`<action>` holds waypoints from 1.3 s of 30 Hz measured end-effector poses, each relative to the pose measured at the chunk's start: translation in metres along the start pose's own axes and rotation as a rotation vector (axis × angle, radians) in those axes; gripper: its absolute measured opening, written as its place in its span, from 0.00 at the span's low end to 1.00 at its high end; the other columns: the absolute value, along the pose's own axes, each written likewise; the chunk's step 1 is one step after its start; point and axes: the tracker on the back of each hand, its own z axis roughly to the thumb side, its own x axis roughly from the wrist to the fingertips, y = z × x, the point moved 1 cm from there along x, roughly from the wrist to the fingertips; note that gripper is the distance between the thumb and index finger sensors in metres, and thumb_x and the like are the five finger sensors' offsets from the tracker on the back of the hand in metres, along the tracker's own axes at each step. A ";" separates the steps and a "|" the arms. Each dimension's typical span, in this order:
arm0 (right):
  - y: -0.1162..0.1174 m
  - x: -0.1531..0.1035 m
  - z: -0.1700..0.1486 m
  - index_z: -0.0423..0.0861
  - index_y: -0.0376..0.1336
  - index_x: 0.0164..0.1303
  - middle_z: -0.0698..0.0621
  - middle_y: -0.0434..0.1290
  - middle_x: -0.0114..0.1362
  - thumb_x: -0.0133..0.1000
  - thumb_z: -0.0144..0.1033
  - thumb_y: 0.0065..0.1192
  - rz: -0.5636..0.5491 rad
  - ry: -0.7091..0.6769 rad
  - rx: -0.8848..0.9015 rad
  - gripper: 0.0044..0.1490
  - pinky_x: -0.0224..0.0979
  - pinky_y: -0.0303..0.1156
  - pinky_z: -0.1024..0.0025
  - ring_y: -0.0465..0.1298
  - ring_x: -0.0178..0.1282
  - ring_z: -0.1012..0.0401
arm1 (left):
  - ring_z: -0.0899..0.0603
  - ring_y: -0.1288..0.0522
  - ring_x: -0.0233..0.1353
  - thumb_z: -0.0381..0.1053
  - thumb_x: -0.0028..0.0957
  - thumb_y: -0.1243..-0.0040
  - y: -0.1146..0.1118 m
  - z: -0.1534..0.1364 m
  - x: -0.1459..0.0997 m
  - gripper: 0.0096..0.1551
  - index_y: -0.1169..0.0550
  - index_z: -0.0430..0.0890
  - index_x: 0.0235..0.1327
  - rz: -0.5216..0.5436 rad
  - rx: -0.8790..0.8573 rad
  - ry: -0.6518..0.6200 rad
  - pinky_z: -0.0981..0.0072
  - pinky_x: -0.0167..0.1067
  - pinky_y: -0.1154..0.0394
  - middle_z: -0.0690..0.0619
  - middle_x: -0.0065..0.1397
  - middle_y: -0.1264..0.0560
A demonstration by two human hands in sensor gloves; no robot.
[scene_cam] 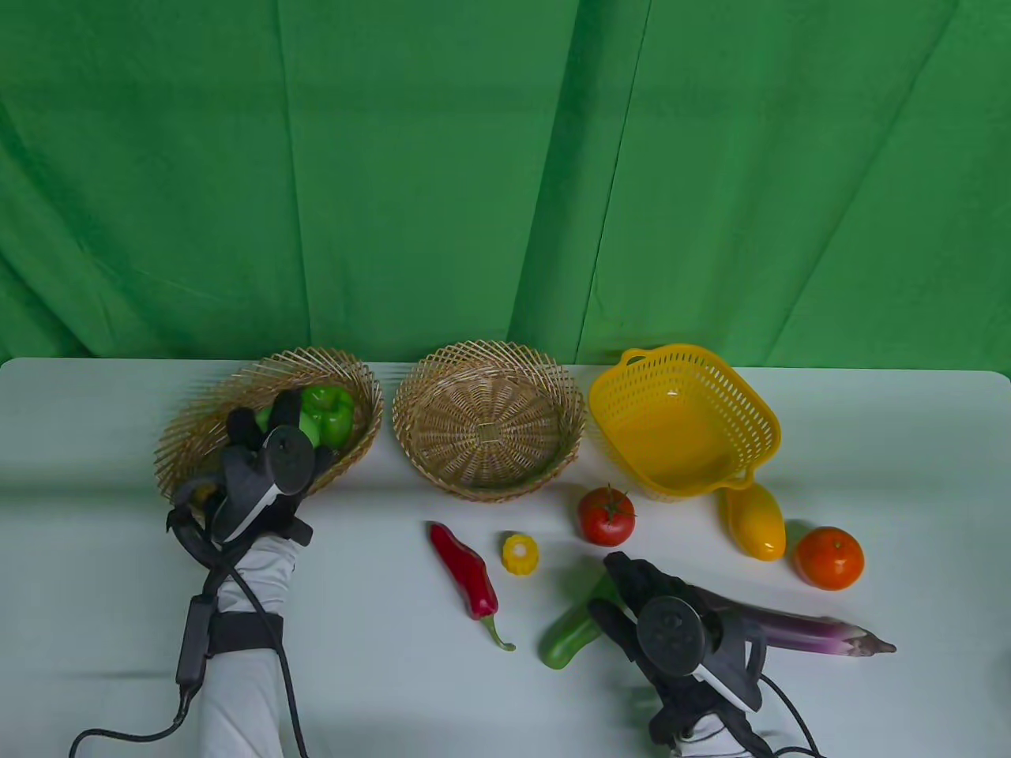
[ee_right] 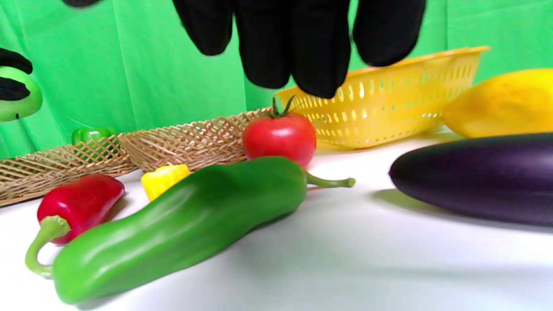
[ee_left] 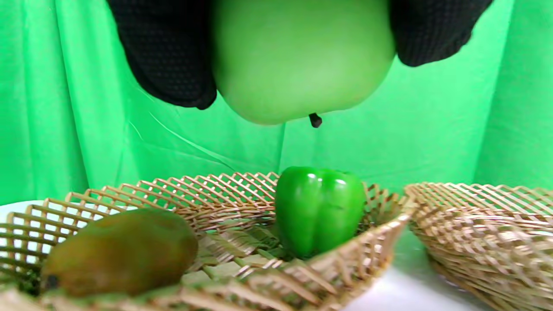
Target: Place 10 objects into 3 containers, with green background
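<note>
Now the white surface (scene_cam: 869, 442) runs wide before me, with a green cloth backdrop (scene_cam: 505, 158) hanging in folds behind it. Along its far edge stand three containers: a left wicker basket (scene_cam: 197, 430), a middle wicker basket (scene_cam: 487, 418), and a yellow plastic basket (scene_cam: 683, 418).

My left hand (scene_cam: 264, 466) is raised over the near rim of the left wicker basket, its fingers (ee_left: 168, 52) curled around a pale green apple (ee_left: 298, 56), which hangs above the basket and touches nothing below. Inside that basket sit a green bell pepper (ee_left: 319, 209) on the right side and a brownish kiwi-like fruit (ee_left: 121, 250) on the left.

My right hand (scene_cam: 671, 624) hovers low over the near part of the surface, palm down, fingers (ee_right: 293, 43) loosely together and holding nothing. Just beneath and to its left lies a long green pepper (ee_right: 181, 224); just to its right lies a purple eggplant (scene_cam: 813, 636), stem end pointing right.

Farther out lie a red chili (scene_cam: 466, 572), a small yellow corn piece (scene_cam: 520, 554), a tomato (scene_cam: 606, 515), a yellow mango (scene_cam: 754, 521) against the yellow plastic basket's near handle, and an orange (scene_cam: 828, 557) just beside the mango.
</note>
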 end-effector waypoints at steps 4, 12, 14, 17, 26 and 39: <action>0.000 0.000 0.001 0.54 0.53 0.84 0.43 0.67 0.83 0.59 0.68 0.41 -0.002 -0.004 -0.012 0.45 0.78 0.62 0.37 0.70 0.76 0.41 | 0.31 0.21 0.66 0.73 0.53 0.46 -0.011 0.001 0.013 0.52 0.55 0.62 0.83 -0.030 0.043 0.025 0.53 0.57 0.20 0.27 0.81 0.41; 0.001 0.000 0.005 0.54 0.53 0.84 0.43 0.67 0.83 0.59 0.68 0.41 0.000 -0.014 -0.022 0.45 0.78 0.62 0.37 0.70 0.76 0.41 | 0.30 0.26 0.73 0.74 0.56 0.50 -0.039 -0.002 0.020 0.49 0.53 0.62 0.84 -0.093 0.124 0.040 0.42 0.62 0.25 0.29 0.82 0.40; 0.002 0.001 0.004 0.54 0.53 0.84 0.43 0.67 0.83 0.59 0.68 0.41 0.004 -0.013 -0.023 0.45 0.78 0.62 0.37 0.70 0.76 0.41 | 0.29 0.27 0.74 0.74 0.56 0.49 -0.043 -0.003 0.020 0.48 0.52 0.62 0.84 -0.107 0.139 0.045 0.41 0.62 0.26 0.30 0.82 0.40; 0.002 0.001 0.004 0.54 0.54 0.84 0.43 0.67 0.83 0.59 0.68 0.41 0.006 -0.011 -0.026 0.45 0.78 0.62 0.37 0.70 0.76 0.41 | 0.30 0.28 0.75 0.73 0.57 0.50 -0.047 -0.004 0.019 0.48 0.54 0.61 0.85 -0.118 0.186 0.046 0.41 0.62 0.26 0.31 0.83 0.41; 0.002 0.001 0.003 0.54 0.54 0.84 0.43 0.67 0.83 0.59 0.68 0.41 0.002 -0.006 -0.009 0.45 0.78 0.62 0.37 0.70 0.76 0.41 | 0.27 0.34 0.80 0.72 0.60 0.54 -0.035 -0.003 0.011 0.47 0.52 0.57 0.87 -0.098 0.100 0.049 0.37 0.64 0.29 0.34 0.86 0.44; 0.001 0.001 0.000 0.54 0.53 0.84 0.43 0.67 0.83 0.59 0.68 0.41 0.002 -0.007 0.012 0.45 0.78 0.62 0.37 0.70 0.76 0.41 | 0.28 0.34 0.80 0.69 0.60 0.52 -0.015 0.026 -0.022 0.44 0.46 0.56 0.87 -0.035 -0.197 -0.241 0.37 0.66 0.29 0.36 0.86 0.41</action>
